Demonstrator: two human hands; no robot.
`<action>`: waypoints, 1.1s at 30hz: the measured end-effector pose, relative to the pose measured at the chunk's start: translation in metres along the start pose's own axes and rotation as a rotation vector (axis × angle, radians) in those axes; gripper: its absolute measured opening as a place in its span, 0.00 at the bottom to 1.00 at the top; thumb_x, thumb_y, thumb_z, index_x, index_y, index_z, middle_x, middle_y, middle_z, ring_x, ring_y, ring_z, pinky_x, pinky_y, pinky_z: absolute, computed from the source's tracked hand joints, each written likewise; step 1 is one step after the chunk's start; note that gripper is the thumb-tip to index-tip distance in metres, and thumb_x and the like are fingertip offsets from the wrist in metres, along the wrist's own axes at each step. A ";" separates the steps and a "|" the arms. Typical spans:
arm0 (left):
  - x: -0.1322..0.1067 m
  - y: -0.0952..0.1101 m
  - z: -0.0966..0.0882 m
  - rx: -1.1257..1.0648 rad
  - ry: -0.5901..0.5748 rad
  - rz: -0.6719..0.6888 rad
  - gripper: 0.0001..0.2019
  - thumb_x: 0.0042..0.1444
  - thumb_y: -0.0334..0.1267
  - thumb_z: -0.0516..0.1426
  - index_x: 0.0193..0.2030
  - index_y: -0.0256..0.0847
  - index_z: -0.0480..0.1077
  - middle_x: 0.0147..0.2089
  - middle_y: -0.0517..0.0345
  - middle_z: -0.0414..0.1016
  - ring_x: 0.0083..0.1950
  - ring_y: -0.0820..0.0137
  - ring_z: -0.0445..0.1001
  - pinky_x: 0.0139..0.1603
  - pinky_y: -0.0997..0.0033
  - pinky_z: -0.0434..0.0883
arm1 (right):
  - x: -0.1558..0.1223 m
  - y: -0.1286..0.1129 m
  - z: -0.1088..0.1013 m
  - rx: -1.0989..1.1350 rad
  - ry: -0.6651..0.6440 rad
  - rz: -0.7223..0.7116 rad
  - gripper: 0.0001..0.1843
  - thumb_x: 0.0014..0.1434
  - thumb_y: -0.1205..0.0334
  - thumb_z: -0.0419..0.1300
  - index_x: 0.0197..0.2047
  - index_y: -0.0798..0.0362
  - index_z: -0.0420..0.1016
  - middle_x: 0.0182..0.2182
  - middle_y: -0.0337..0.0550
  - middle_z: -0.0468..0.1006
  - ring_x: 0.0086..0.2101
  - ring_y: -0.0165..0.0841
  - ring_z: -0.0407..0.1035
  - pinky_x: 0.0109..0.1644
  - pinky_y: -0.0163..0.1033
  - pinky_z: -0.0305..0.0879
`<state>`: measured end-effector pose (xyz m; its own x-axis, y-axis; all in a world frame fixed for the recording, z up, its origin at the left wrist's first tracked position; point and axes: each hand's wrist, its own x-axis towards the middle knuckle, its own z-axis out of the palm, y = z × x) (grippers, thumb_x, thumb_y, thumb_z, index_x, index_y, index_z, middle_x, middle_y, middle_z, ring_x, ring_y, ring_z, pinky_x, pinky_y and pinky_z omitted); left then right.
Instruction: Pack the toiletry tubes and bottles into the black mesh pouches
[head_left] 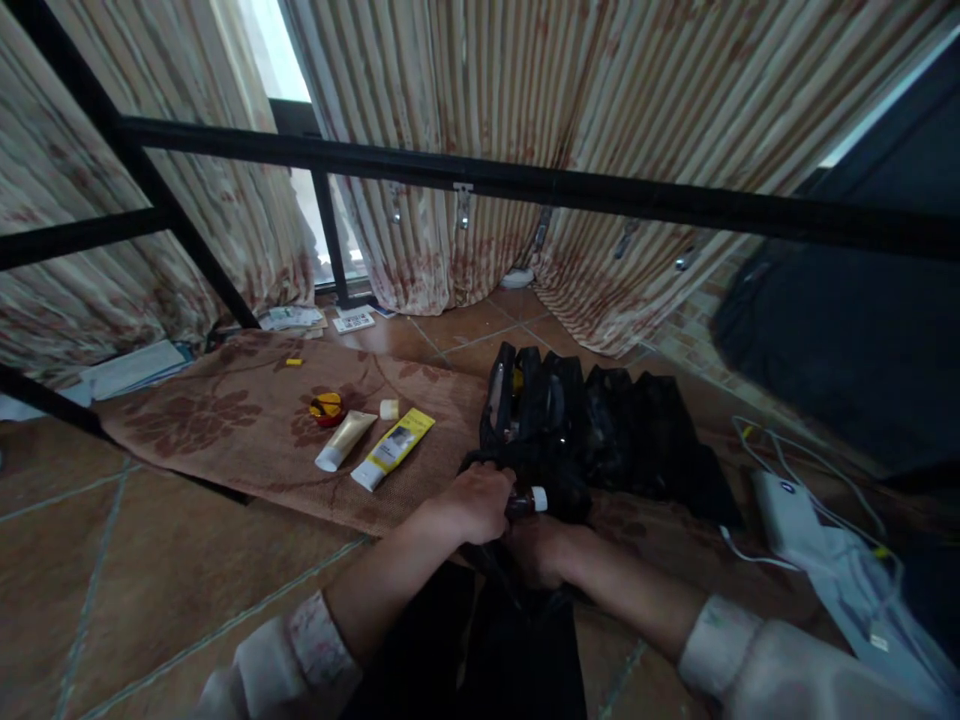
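My left hand (480, 502) is closed around a small dark bottle (519, 505) with a white cap, over the near part of a black bag (555, 465). My right hand (534, 552) is low at the bag's near edge, just below the bottle; its fingers are hidden in the dark fabric. The bag's several upright black compartments fan out to the right. Left of my hands, a yellow tube (396, 448) and a pale gold tube (346, 442) with white caps lie on the brown cloth. Near them are a round red-and-yellow container (328, 408) and a small cream-coloured piece (389, 409).
The brown patterned cloth (420, 490) covers a low narrow surface. A black metal rail (405, 165) crosses ahead of the curtains (480, 90). At right lie a white power strip (784, 515) and cables. A tiny yellow piece (294, 362) sits far left.
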<state>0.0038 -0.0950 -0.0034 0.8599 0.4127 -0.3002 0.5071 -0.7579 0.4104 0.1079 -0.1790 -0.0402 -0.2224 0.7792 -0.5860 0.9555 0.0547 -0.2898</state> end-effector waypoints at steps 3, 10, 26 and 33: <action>0.002 0.001 -0.006 0.032 0.016 -0.023 0.21 0.47 0.25 0.58 0.51 0.33 0.70 0.51 0.38 0.75 0.55 0.52 0.73 0.55 0.57 0.69 | -0.006 -0.004 -0.019 -0.021 -0.099 -0.015 0.16 0.47 0.69 0.65 0.42 0.60 0.79 0.40 0.55 0.82 0.42 0.44 0.77 0.46 0.42 0.71; 0.004 0.002 -0.004 0.088 0.025 -0.028 0.23 0.44 0.26 0.60 0.50 0.32 0.70 0.51 0.35 0.74 0.57 0.50 0.71 0.56 0.57 0.67 | -0.056 -0.006 -0.053 0.091 0.020 0.010 0.22 0.58 0.59 0.58 0.54 0.57 0.74 0.48 0.56 0.79 0.47 0.46 0.74 0.50 0.46 0.69; -0.022 -0.006 -0.013 -0.175 0.105 0.096 0.22 0.62 0.45 0.51 0.62 0.48 0.65 0.55 0.52 0.76 0.55 0.60 0.74 0.56 0.60 0.68 | -0.144 -0.032 0.039 0.820 0.966 0.088 0.17 0.64 0.63 0.54 0.54 0.46 0.75 0.50 0.41 0.78 0.51 0.34 0.71 0.57 0.38 0.65; -0.071 0.005 -0.003 -0.269 0.277 0.042 0.21 0.62 0.46 0.52 0.61 0.46 0.66 0.60 0.51 0.72 0.47 0.61 0.77 0.47 0.60 0.74 | -0.157 -0.007 0.067 0.801 1.289 0.330 0.13 0.65 0.54 0.55 0.48 0.46 0.77 0.45 0.42 0.79 0.47 0.36 0.73 0.50 0.40 0.69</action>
<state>-0.0547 -0.1267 0.0229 0.8446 0.5331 -0.0498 0.4370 -0.6327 0.6393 0.1233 -0.3440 0.0031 0.6829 0.7027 0.1997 0.4838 -0.2302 -0.8444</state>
